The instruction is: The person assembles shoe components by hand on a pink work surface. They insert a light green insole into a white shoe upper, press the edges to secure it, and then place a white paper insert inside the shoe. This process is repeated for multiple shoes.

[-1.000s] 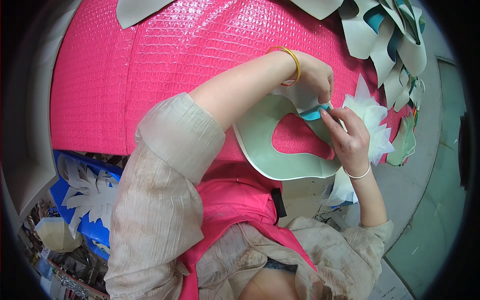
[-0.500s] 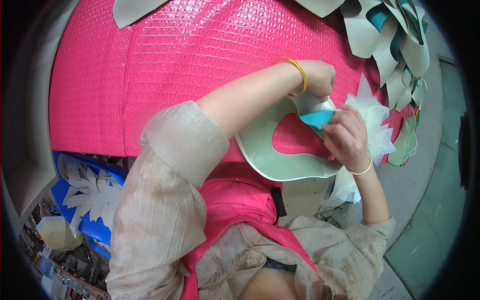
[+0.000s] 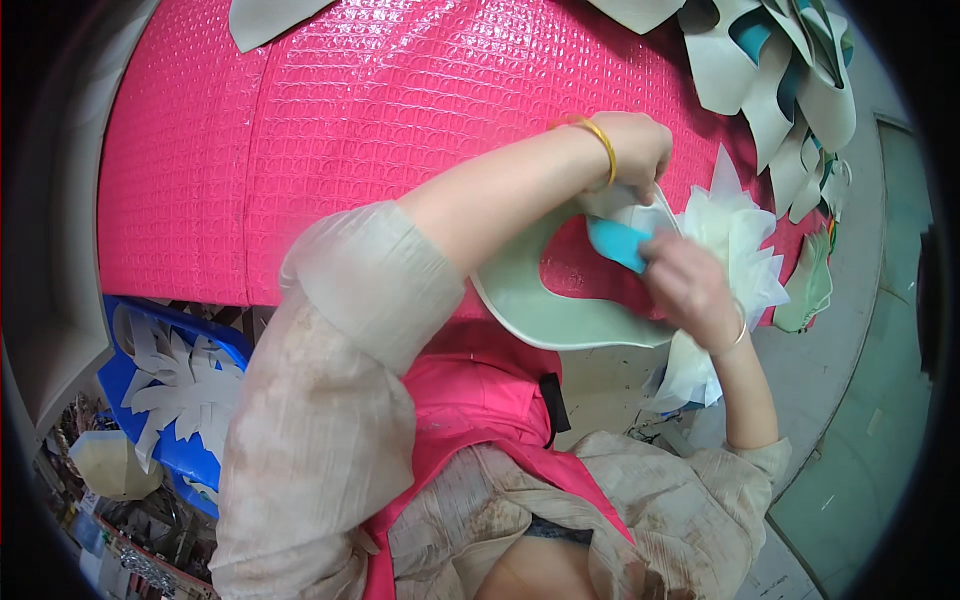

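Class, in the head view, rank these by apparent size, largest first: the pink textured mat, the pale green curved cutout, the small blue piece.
1. Pink textured mat
2. Pale green curved cutout, partly hidden by the arm
3. Small blue piece, between the left hand and right hand

Bright pink textured sheet (image 3: 330,140) spread over the work table, covering nearly the whole top. Lying directly on it: a pale grey-green U-shaped cut piece (image 3: 545,318) at the near edge, a stack of white spiky cut-outs (image 3: 735,235) just beside it to the right, partly overhanging the edge, and a heap of grey-green and teal shaped pieces (image 3: 775,75) at the far right corner. One more grey-green piece (image 3: 268,18) at the far edge.
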`<state>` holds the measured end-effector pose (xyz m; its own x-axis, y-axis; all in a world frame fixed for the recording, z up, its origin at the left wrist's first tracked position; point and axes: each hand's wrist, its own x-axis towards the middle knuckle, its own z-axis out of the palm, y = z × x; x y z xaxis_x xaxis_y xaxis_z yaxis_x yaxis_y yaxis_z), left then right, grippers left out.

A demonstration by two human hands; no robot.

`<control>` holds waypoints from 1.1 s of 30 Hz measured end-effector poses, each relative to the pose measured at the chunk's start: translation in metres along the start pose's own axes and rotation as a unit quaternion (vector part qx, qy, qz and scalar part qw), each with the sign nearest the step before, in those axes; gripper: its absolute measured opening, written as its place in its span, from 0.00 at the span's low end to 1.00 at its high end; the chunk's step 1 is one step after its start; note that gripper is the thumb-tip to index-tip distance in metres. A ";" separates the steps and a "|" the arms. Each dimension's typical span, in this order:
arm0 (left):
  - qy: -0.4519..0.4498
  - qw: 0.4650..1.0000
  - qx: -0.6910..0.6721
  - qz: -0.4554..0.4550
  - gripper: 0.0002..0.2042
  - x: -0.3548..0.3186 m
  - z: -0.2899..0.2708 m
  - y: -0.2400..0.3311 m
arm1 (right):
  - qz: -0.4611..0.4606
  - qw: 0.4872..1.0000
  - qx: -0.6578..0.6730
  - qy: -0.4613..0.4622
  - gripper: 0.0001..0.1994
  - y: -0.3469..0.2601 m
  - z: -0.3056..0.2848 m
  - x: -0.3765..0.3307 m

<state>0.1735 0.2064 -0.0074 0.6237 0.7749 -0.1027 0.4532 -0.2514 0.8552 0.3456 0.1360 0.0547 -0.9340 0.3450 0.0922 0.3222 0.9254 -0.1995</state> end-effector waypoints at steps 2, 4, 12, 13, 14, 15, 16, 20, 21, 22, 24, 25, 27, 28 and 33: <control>-0.016 1.000 0.007 -0.011 0.14 0.000 -0.001 0.002 | -0.008 0.997 0.062 -0.044 0.09 -0.001 -0.001 -0.003; 0.005 0.999 0.041 -0.007 0.13 -0.004 -0.002 0.006 | 0.151 0.975 0.144 -0.075 0.13 0.000 -0.001 0.003; -0.011 1.000 -0.026 -0.011 0.09 -0.002 -0.005 -0.005 | 0.079 0.995 -0.009 -0.056 0.20 -0.012 0.018 0.028; -0.007 1.000 -0.024 -0.016 0.09 -0.002 -0.004 -0.005 | 0.074 0.995 -0.004 -0.061 0.21 -0.015 0.015 0.024; -0.022 0.999 -0.030 -0.028 0.09 -0.003 -0.005 -0.004 | 0.077 0.992 0.021 -0.094 0.22 -0.018 0.010 0.021; -0.037 0.998 -0.037 -0.041 0.09 -0.003 -0.005 -0.003 | 0.085 0.990 0.048 -0.106 0.20 -0.018 0.005 0.023; -0.051 0.996 -0.044 -0.054 0.10 -0.005 -0.006 -0.003 | 0.091 0.986 0.074 -0.117 0.19 -0.018 0.001 0.025; 0.012 0.999 -0.032 0.038 0.11 -0.006 -0.003 -0.009 | 0.158 0.979 0.110 -0.067 0.12 -0.011 0.012 0.038; 0.068 0.995 -0.044 0.061 0.11 -0.011 0.000 -0.014 | 0.179 0.975 0.118 -0.052 0.10 -0.007 0.016 0.043; 0.124 0.987 -0.055 0.083 0.11 -0.018 0.001 -0.019 | 0.199 0.971 0.126 -0.038 0.09 -0.003 0.019 0.048; 0.339 0.928 0.064 0.139 0.10 -0.073 -0.006 0.008 | 0.236 0.960 0.141 -0.059 0.07 0.005 0.022 0.054; 0.337 0.935 0.078 0.082 0.10 -0.107 0.000 0.021 | 0.256 0.951 0.150 -0.091 0.07 0.008 0.020 0.056; 0.339 0.930 0.142 -0.016 0.10 -0.159 0.034 0.037 | 0.259 0.950 0.140 -0.106 0.08 0.005 0.019 0.060; 0.311 0.935 0.166 -0.043 0.12 -0.169 0.058 0.030 | 0.241 0.959 0.121 -0.089 0.08 -0.002 0.018 0.063; 0.345 0.892 0.282 -0.080 0.21 -0.164 0.095 0.028 | 0.101 0.994 -0.037 -0.006 0.10 -0.026 0.031 0.072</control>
<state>0.1443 0.0179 -0.0149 0.0705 0.9508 0.3018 0.8705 -0.2064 0.4468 0.2649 0.1316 0.0364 -0.8510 0.5230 0.0467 0.5128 0.8469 -0.1409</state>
